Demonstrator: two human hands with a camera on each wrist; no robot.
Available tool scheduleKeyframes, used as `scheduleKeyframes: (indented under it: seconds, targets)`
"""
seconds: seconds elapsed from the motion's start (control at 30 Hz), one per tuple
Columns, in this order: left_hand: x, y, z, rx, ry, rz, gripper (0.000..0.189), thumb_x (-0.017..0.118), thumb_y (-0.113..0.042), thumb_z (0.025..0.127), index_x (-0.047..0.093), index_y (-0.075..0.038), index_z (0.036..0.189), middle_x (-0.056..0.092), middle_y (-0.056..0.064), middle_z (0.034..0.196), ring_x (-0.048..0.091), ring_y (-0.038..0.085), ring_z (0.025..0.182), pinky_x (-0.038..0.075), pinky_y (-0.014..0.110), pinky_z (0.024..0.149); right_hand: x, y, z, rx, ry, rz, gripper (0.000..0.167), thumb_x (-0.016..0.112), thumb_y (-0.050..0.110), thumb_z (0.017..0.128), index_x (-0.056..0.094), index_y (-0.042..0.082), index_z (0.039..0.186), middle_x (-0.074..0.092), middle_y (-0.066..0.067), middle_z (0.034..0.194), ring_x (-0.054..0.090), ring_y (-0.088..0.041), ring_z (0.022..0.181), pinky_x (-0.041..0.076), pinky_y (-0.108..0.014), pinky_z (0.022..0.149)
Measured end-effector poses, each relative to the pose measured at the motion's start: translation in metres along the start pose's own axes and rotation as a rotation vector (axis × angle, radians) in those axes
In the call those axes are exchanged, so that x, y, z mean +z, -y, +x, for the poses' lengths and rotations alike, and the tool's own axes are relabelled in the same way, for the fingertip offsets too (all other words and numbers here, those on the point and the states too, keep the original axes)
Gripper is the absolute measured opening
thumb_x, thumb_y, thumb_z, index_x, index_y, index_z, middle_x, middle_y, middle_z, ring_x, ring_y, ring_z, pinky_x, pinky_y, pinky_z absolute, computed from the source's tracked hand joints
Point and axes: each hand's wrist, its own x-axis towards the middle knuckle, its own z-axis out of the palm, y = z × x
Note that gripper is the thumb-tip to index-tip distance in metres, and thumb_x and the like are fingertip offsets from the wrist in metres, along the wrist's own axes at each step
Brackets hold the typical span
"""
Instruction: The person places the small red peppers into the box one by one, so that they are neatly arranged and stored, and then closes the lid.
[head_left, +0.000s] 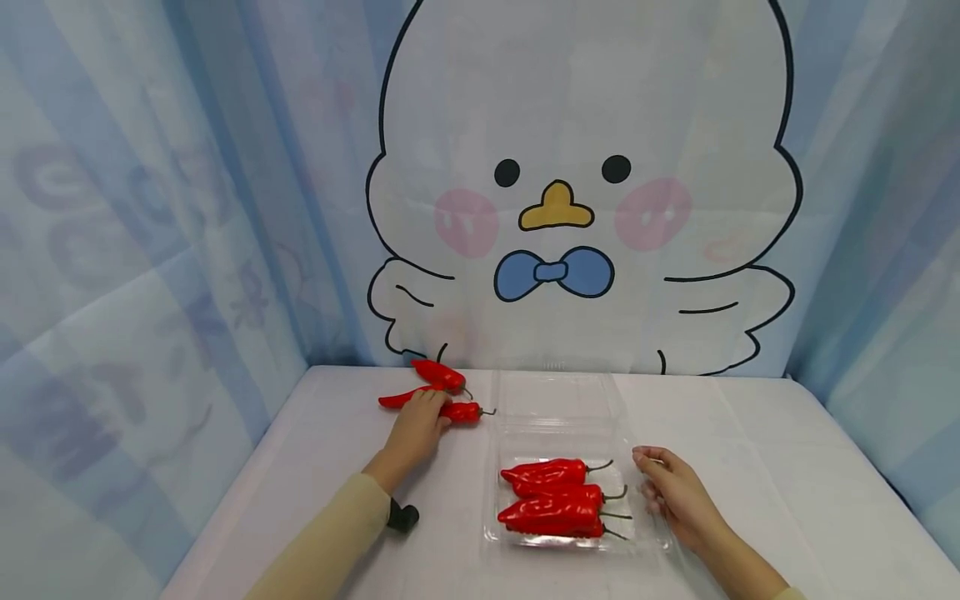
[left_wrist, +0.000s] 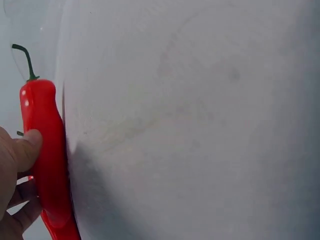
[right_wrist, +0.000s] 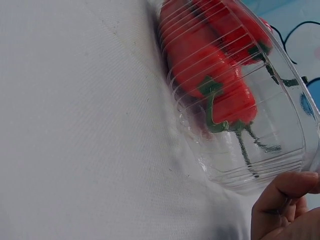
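Observation:
At the table's back left, my left hand (head_left: pixel 422 421) holds a glossy red chili pepper (left_wrist: pixel 45 145) between thumb and fingers. The pepper lies low by the tabletop, its green stem toward the clear box; the fingers partly hide it. Two more red peppers (head_left: pixel 438 375) lie right behind it. A hinged clear plastic box (head_left: pixel 491 500) stands mid-table with its lid (head_left: pixel 555 398) laid back. Several red peppers (head_left: pixel 558 508) fill it side by side, stems to the right. My right hand (head_left: pixel 682 496) pinches the box's right rim with bent fingers.
A small black object (head_left: pixel 403 518) shows beside the left sleeve, partly covered by it. White cloth (head_left: pixel 780 467) covers the table. Behind hangs a blue curtain printed with a cartoon bird (head_left: pixel 570 108), and more curtain (head_left: pixel 135 292) closes off both sides.

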Motion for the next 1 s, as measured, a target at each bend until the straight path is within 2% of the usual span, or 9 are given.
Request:
scheduleKeyframes:
  seconds: [0.23,0.47,0.73,1.0]
  targets:
    - [0.002,0.000,-0.008,0.021,0.024,-0.012,0.019,0.071,-0.020,0.098,0.068,-0.010,0.114,0.071,0.005,0.105,0.059,0.021,0.098,0.057,0.037,0.093,0.000,-0.002,-0.001,0.016,-0.009,0.012,0.039,0.054,0.024,0.108,0.041,0.001,0.138,0.050,0.005,0.082,0.044,-0.006,0.058,0.043,-0.020,0.051]
    - [-0.004,-0.004,-0.016,0.006,0.017,-0.079,0.018,0.075,-0.018,0.095,0.072,-0.010,0.110,0.069,0.005,0.102,0.060,0.020,0.096,0.058,0.037,0.092,0.000,-0.001,-0.001,0.017,-0.008,-0.001,0.040,0.052,0.024,0.109,0.040,0.000,0.139,0.050,0.005,0.088,0.045,-0.006,0.059,0.043,-0.021,0.051]
    - [-0.007,-0.006,-0.021,-0.035,0.016,-0.108,0.017,0.077,-0.016,0.094,0.071,-0.011,0.108,0.065,0.001,0.098,0.059,0.016,0.089,0.060,0.034,0.087,0.000,-0.001,-0.001,0.012,-0.003,-0.007,0.042,0.053,0.025,0.108,0.039,0.000,0.139,0.052,0.005,0.091,0.045,-0.006,0.059,0.043,-0.021,0.051]
    - [-0.007,-0.006,-0.028,-0.067,-0.059,-0.106,0.015,0.076,-0.017,0.095,0.071,-0.011,0.107,0.066,0.003,0.099,0.060,0.016,0.087,0.060,0.035,0.087,0.001,0.000,0.000,0.019,-0.005,-0.006,0.040,0.052,0.025,0.109,0.039,0.001,0.138,0.051,0.004,0.089,0.045,-0.006,0.059,0.043,-0.021,0.051]
